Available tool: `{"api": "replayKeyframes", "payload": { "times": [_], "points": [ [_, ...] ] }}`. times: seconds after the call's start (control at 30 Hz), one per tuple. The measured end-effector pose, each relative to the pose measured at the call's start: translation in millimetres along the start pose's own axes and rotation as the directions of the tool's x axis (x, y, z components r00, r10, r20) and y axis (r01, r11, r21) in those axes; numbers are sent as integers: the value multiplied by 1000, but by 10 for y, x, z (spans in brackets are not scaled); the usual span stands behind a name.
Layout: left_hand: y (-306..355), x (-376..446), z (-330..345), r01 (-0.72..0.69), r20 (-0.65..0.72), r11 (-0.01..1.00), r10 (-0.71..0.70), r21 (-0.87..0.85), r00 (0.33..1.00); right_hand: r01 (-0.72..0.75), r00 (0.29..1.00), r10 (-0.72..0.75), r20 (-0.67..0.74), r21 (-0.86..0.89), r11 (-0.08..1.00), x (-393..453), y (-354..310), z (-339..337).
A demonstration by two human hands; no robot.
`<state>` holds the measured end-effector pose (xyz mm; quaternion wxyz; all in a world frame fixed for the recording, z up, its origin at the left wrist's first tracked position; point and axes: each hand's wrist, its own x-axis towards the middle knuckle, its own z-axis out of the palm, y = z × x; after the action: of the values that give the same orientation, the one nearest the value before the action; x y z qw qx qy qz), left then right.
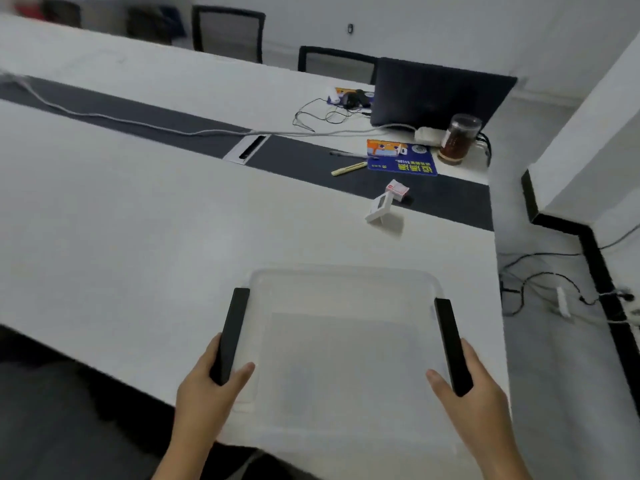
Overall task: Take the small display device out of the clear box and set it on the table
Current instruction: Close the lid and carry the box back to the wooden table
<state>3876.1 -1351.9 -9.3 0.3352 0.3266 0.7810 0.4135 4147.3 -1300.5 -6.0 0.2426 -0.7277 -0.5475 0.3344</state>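
A clear plastic box [346, 292] with a black handle on each side sits at the near edge of the white table [138, 220]. My left hand [207, 393] grips the left handle [231, 336]; my right hand [474, 400] grips the right handle [452, 344]. I see nothing inside the box. The small white display device [379, 207] stands propped on the table beyond the box, to the right, next to a small red and white carton [398, 189].
A dark strip [311, 164] runs across the table. Behind it lie a blue mat [401, 161], pens [348, 168], a glass jar of brown liquid [459, 138], a black laptop [440, 95] and cables. Chairs stand at the far side. The table's right edge is near the box; cables lie on the floor.
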Motion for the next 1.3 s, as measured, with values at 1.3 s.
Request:
{"api": "replayKeyframes", "payload": {
  "times": [1.3],
  "points": [
    [-4158,-4694,-3735,316,-637,625,-767,-714,80,597,278,-382,882,153,788,-5317,-856,3630]
  ]
}}
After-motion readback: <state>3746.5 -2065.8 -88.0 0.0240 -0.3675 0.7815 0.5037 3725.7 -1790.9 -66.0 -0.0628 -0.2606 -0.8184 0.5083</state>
